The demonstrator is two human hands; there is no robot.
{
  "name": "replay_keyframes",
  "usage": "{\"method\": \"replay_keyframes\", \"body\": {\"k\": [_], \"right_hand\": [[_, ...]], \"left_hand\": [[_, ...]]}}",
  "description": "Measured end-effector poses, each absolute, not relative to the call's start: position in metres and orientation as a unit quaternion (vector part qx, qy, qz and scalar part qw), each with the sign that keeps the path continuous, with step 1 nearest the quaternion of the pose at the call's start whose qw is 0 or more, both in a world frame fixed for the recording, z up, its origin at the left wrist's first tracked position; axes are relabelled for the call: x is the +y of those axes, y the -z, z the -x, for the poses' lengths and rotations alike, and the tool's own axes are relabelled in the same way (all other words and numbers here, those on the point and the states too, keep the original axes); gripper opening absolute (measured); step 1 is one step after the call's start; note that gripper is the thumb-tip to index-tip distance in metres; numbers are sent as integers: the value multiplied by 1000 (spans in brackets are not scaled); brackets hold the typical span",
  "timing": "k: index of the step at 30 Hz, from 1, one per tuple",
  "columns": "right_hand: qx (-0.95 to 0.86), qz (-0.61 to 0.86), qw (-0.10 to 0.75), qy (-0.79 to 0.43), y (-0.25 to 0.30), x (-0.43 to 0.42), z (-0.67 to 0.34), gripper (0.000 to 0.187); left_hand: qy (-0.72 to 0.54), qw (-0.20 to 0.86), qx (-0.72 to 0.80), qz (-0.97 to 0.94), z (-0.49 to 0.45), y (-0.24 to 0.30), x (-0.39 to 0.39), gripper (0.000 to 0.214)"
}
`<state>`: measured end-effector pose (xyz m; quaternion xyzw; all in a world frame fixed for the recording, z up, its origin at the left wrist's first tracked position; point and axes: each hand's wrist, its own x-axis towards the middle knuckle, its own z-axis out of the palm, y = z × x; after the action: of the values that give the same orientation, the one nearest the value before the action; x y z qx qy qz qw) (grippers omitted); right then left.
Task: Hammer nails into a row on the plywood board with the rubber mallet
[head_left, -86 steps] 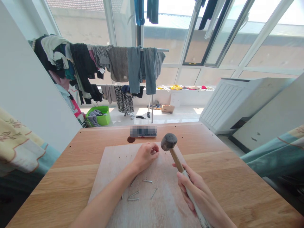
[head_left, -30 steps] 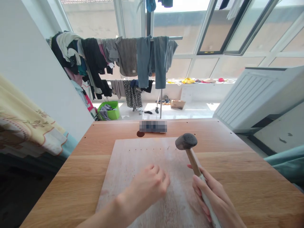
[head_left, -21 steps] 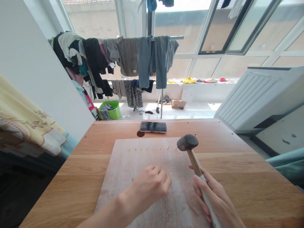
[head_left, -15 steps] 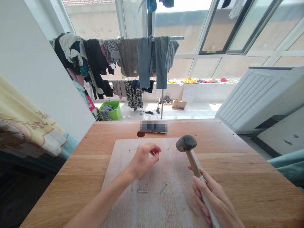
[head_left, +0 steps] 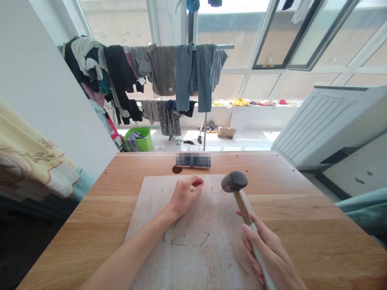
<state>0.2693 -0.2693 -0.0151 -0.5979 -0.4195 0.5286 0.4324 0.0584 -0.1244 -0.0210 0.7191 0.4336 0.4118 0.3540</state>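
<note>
My left hand point(head_left: 184, 195) is pinched on a nail that it stands upright near the far edge of a pale wooden board point(head_left: 211, 257). My right hand point(head_left: 267, 251) grips the wooden handle of a mallet with a dark rubber head point(head_left: 234, 181). The mallet head hovers just right of the left hand, a little above the board. Several loose nails point(head_left: 179, 239) lie on the board beneath my left forearm. A row of small nail heads runs along the board's far edge.
The board lies on a wooden table point(head_left: 317, 233). A phone point(head_left: 193, 160) lies at the table's far edge beside a round hole point(head_left: 177, 169). Beyond stand a clothes rack point(head_left: 169, 72), a green basket point(head_left: 139, 139) and a white panel point(head_left: 326, 121). Fabric hangs at left point(head_left: 33, 165).
My left hand picked a nail from the loose ones near me and carried it to the board's far edge. The mallet has shifted only slightly.
</note>
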Motion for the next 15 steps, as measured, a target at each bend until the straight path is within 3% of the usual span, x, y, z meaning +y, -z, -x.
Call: {"method": "replay_keyframes", "body": {"k": [15], "right_hand": [[-411, 586, 426, -553, 12, -268, -269, 74]], "left_hand": [[-385, 341, 430, -742, -60, 23, -124, 11]]}}
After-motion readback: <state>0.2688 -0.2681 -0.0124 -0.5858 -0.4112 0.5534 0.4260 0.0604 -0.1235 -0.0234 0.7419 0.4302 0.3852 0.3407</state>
